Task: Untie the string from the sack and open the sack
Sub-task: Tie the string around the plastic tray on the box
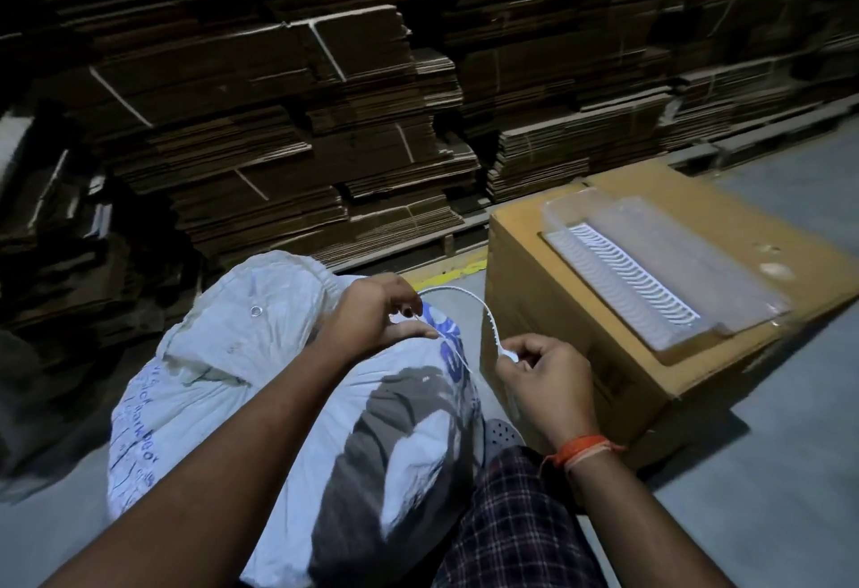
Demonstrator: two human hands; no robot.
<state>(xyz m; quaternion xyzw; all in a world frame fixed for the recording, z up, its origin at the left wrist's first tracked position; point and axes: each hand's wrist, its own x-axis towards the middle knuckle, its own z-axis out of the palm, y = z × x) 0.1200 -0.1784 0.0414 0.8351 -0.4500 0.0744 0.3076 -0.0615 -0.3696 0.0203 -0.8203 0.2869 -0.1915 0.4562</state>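
A full white woven sack with blue print lies on the grey floor in front of me. A thin white string arcs from the sack's top to the right. My left hand rests on the sack's upper edge and pinches the string near the blue print. Lower and to the right, my right hand grips the string's other end between thumb and fingers. The string's knot is hidden under my left hand's fingers.
A brown cardboard box stands right of the sack, with a clear plastic tray holding white parts on top. Tall stacks of flattened cartons fill the background. My checked trouser leg shows at the bottom.
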